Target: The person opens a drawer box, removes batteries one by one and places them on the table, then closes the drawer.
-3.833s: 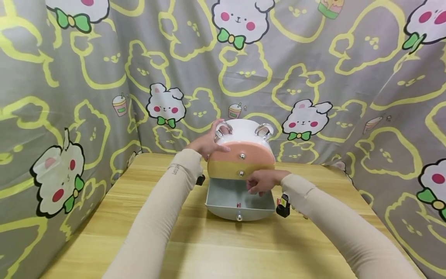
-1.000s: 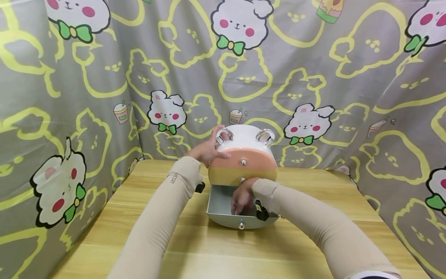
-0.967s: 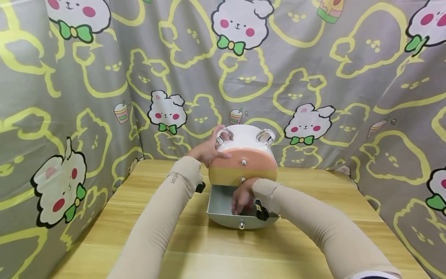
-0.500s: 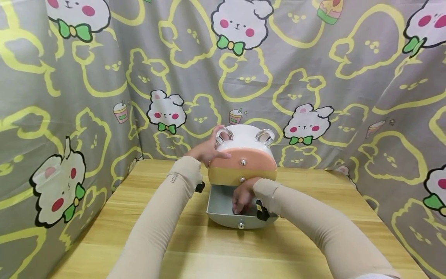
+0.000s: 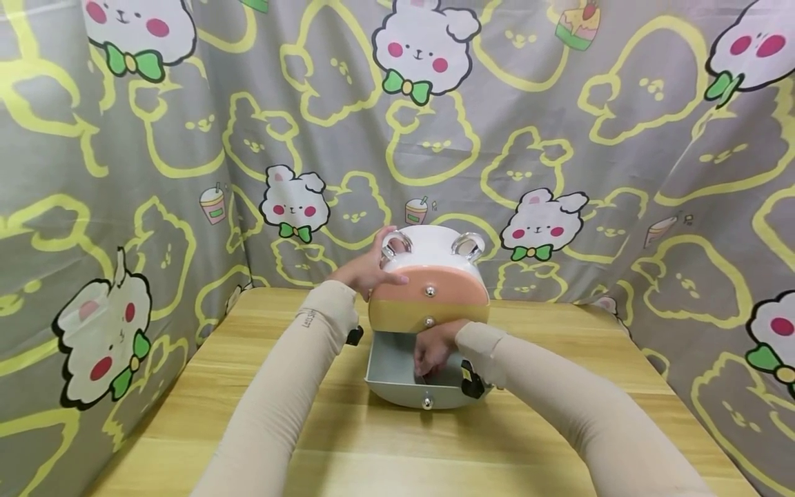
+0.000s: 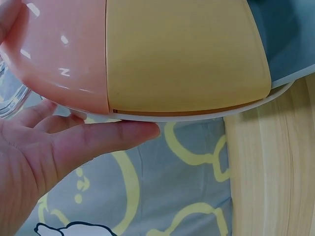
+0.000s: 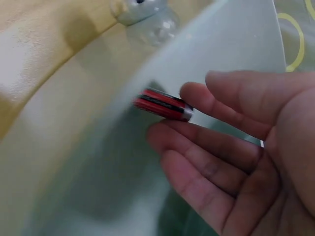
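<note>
A small drawer cabinet (image 5: 428,314) with a white top, clear ear-shaped loops, and orange and yellow drawer fronts stands on the table. Its bottom grey-green drawer (image 5: 397,393) is pulled out. My left hand (image 5: 366,273) grips the cabinet's upper left side, thumb over the orange front (image 6: 54,54) and fingers along the side. Inside the open drawer is my right hand (image 5: 435,348), fingers bent downward. In the right wrist view its fingertips pinch the silver end of a small red-and-black battery (image 7: 162,104) near the drawer's front wall. From the head view the battery is hidden.
The wooden table (image 5: 373,455) extends around the cabinet. A grey patterned curtain (image 5: 348,138) encloses the back and both sides. Round silver knobs (image 5: 427,402) stick out of the drawer fronts.
My right hand has gone from the drawer's right side down into its middle, over the red battery, and its fingers have drawn closer together. My left hand keeps its hold on the cabinet.
</note>
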Available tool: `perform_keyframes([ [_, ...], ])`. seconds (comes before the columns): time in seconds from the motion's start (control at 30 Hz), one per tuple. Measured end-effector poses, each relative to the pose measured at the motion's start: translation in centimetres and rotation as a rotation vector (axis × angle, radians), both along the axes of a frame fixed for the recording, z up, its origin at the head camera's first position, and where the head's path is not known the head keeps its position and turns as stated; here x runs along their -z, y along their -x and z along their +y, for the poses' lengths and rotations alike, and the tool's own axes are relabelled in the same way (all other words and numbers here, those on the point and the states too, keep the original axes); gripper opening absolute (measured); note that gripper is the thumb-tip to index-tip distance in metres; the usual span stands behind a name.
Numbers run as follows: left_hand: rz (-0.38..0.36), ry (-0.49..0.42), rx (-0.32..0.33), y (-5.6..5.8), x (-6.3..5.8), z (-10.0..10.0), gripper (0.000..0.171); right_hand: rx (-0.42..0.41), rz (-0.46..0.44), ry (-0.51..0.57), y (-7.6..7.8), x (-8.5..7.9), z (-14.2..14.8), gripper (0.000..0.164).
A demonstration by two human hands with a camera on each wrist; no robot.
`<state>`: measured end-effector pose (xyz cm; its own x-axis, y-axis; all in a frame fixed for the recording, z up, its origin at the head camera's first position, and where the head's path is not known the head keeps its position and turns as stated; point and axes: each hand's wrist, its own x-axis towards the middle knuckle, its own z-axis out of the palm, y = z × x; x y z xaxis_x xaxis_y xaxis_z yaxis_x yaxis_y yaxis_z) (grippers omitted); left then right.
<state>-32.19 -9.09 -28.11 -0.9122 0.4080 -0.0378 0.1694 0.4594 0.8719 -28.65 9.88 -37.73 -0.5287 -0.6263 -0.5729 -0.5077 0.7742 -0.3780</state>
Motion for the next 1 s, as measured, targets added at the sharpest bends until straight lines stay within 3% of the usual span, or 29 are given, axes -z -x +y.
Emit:
perform_keyframes([
  [0.13, 0.001, 0.004, 0.005, -0.2, 0.1, 0.2, 0.108, -0.065, 0.067, 0.000, -0.3, 0.1, 0.5, 0.015],
  [0.4, -0.029, -0.015, -0.005, -0.3, 0.3, 0.2, 0.106, -0.102, 0.157, 0.049, -1.1, -0.4, 1.1, 0.018],
  [0.67, -0.050, -0.005, 0.012, -1.1, -0.8, 0.1, 0.108, -0.111, 0.272, 0.078, -1.3, -0.9, 1.5, 0.020],
  [0.83, -0.072, -0.024, 0.040, -2.5, -2.2, 0.1, 0.108, -0.155, 0.336, 0.132, -1.5, -1.4, 1.7, 0.021],
  [1.0, -0.059, -0.040, 0.053, -2.1, -1.9, 0.1, 0.109, -0.155, 0.376, 0.163, -1.7, -1.7, 1.9, 0.018],
])
